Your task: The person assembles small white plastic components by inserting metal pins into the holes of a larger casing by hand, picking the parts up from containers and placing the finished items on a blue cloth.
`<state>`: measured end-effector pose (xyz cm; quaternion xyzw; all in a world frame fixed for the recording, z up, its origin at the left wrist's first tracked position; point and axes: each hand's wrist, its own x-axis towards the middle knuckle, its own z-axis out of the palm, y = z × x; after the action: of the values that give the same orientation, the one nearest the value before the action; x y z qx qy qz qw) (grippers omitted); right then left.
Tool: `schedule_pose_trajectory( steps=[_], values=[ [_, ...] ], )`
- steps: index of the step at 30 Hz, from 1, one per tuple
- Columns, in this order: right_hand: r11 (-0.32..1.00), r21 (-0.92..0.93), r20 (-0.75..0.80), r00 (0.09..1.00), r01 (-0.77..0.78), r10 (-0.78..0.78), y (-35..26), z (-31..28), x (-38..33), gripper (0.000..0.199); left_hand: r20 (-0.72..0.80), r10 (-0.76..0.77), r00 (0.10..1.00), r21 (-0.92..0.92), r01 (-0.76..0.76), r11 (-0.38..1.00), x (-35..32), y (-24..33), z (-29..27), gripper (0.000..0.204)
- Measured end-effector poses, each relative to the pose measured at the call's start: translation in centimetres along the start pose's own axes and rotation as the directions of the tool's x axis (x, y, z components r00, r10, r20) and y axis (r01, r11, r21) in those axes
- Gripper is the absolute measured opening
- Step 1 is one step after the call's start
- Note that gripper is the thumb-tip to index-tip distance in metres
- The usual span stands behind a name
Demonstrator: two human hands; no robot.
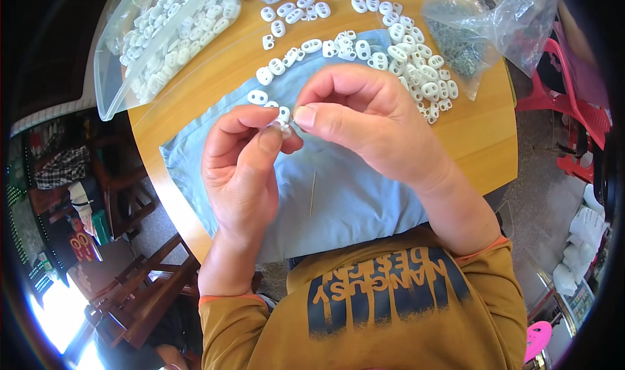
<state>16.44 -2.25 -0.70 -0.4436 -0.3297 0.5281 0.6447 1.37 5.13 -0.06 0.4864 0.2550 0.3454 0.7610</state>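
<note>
"Where do you have the piece?"

"On my feed, the small white piece (284, 113) is between the two hands, over the far left part of the blue cloth (358, 197). It lies at the fingertips of the left hand (242, 158), and just to the left of the fingertips of the right hand (368, 119)."

"Which hand is nearer?"

"The left one; I see its thumb and forefinger pinching the piece. The right thumb and forefinger are drawn narrow, close beside its right edge. I cannot tell whether they grip anything."

"Its long axis?"

"Roughly near to far, I judge, though the left fingers cover the near end."

"And the look of it?"

"White, smooth and rounded, with a hole showing toward the far end. Something paler sits at its near end, too blurred for me to name. It resembles the loose white pieces (428, 73) heaped far right. Nearer than both hands, I see a thin stick (312, 193) on the cloth."
</note>
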Motion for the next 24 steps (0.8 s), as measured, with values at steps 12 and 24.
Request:
schedule_pose_trajectory(
  steps=[12, 24],
  values=[
    [0.934, 0.332, 0.019, 0.990, -0.135, 0.137, -0.28, 0.63, 0.01, 0.011, -0.009, 0.073, 0.997, 0.073, -0.072, 0.995, -0.12, -0.11, 0.57, 0.014],
    [0.940, 0.315, -0.006, 0.990, -0.133, 0.142, -0.15, 0.71, 0.02, 0.011, -0.032, 0.119, 0.992, 0.055, -0.117, 0.992, -0.03, -0.29, 0.52, 0.014]
  ],
)
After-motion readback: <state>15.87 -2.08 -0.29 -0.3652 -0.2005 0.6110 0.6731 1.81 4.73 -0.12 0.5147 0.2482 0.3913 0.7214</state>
